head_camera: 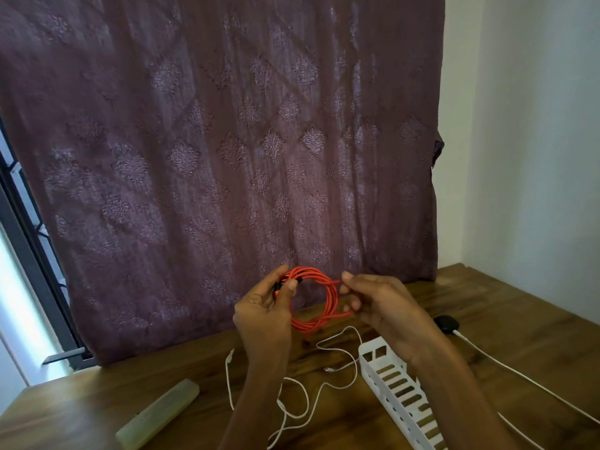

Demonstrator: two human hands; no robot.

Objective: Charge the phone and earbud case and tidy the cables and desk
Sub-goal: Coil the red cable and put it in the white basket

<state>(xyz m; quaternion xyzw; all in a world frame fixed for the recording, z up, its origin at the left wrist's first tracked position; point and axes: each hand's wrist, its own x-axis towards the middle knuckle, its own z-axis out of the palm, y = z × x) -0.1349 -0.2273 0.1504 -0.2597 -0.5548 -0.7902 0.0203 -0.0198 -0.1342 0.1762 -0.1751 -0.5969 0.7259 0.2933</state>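
Both hands hold a red cable (329, 298) wound into a round coil, raised above the wooden desk (506, 319). My left hand (264, 311) grips the coil's left side, thumb pressed over the strands near a dark plug. My right hand (378, 303) pinches a strand at the coil's right side. A thin white cable (337, 349) lies loose in loops on the desk below the hands. A black rounded earbud case (447, 323) sits at the right with a white cable (519, 376) running from it toward the front right. No phone is in view.
A white slotted plastic tray (394, 393) lies lengthwise under my right forearm. A pale translucent long case (159, 414) rests at the front left. A purple patterned curtain (227, 141) hangs behind the desk, with a window frame at the left and a white wall at the right.
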